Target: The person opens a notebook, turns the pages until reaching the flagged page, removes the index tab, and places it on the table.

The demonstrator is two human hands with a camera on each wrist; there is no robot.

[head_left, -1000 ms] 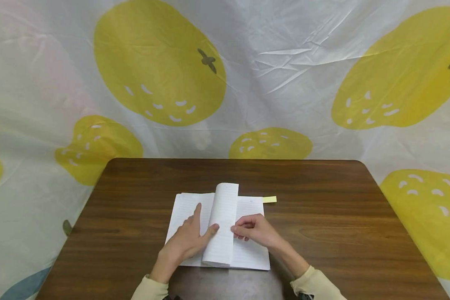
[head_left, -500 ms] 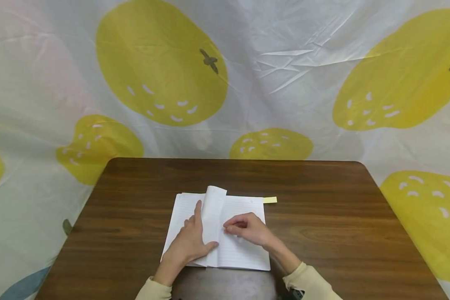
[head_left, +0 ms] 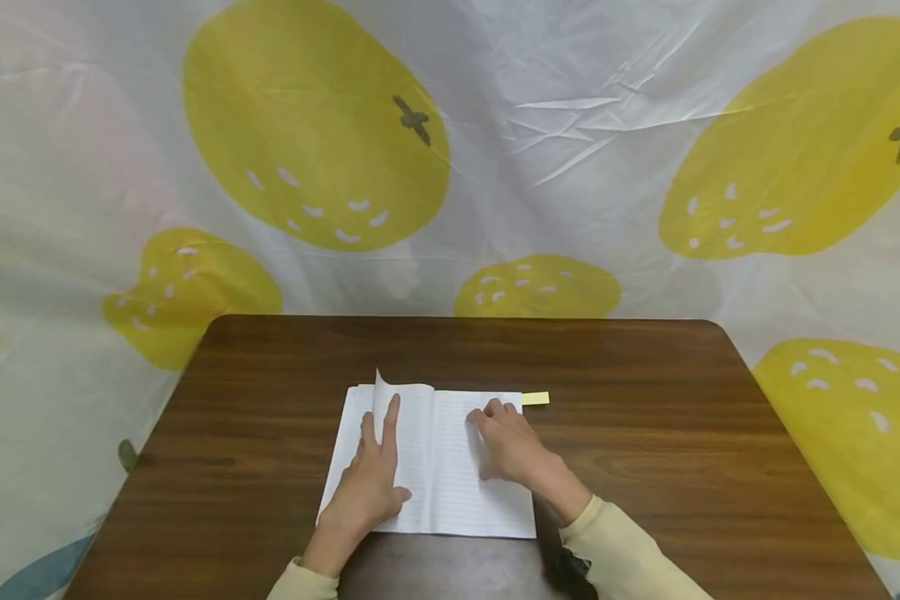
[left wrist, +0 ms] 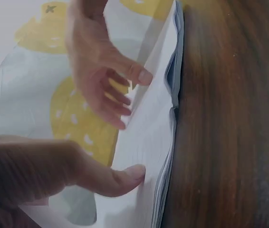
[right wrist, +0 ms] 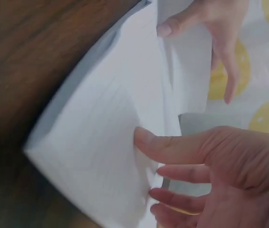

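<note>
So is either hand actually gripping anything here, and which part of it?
Nothing is gripped. The left hand presses flat on the left page of the open white lined notebook, and the right hand rests flat on its right page.

Dark wooden table point(head_left: 645, 467); open lined notebook point(head_left: 450, 475) flat on it, yellow sticky note point(head_left: 536, 398) beside.

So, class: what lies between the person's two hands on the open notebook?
In the head view, only bare lined pages and the centre fold of the notebook lie between the left hand and right hand.
</note>
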